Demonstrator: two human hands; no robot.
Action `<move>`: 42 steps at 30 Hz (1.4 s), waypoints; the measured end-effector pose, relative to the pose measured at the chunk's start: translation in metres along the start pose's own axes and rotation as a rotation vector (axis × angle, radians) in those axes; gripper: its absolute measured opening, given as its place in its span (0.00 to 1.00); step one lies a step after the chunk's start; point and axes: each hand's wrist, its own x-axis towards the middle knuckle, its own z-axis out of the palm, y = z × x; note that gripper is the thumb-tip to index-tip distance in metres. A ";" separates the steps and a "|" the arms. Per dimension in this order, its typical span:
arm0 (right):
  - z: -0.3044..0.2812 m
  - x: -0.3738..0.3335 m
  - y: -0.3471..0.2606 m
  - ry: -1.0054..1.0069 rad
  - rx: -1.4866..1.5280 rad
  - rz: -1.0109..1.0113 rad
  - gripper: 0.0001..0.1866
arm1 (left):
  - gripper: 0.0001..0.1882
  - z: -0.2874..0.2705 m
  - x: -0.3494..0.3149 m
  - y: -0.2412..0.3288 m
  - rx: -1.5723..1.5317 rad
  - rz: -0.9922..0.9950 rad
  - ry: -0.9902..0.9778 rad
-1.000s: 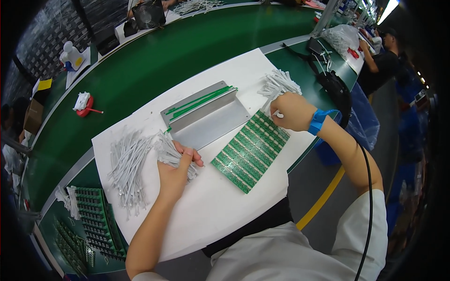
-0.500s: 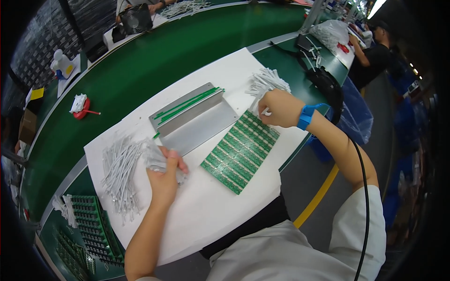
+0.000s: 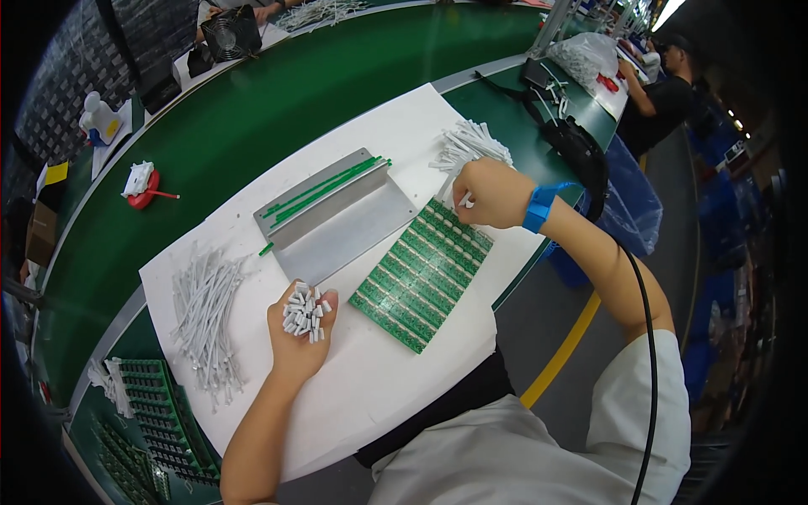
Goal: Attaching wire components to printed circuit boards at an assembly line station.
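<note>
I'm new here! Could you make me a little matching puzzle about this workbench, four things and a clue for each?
Things:
1. left hand
2. right hand
3. metal bracket
4. wristband

Clues:
A. bright blue
B. has thin green strips on it
C. holds a bundle of white pieces
D. at the far end of the green circuit board

Pairs: 1-C, 2-D, 3-B, 4-A

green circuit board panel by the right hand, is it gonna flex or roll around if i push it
The green circuit board panel looks likely to be stiff, since it lies flat with straight edges. It probably won't roll, being a flat rectangle, but may slide across the smooth-looking white sheet.
</note>
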 end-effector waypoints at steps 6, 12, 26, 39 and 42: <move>0.006 -0.006 0.000 0.070 0.069 0.021 0.09 | 0.17 0.002 0.000 0.003 -0.049 0.018 0.022; 0.004 -0.006 0.003 0.061 0.111 0.013 0.10 | 0.17 0.001 0.001 0.000 -0.037 0.005 0.018; -0.009 0.008 0.008 -0.087 0.069 -0.019 0.10 | 0.13 -0.003 0.003 -0.011 0.022 0.101 -0.038; -0.007 0.000 0.002 -0.051 0.043 0.025 0.09 | 0.17 0.001 0.000 0.002 -0.036 -0.019 -0.001; -0.004 0.003 0.006 -0.051 0.068 0.024 0.09 | 0.17 0.001 0.002 0.001 -0.017 -0.024 -0.006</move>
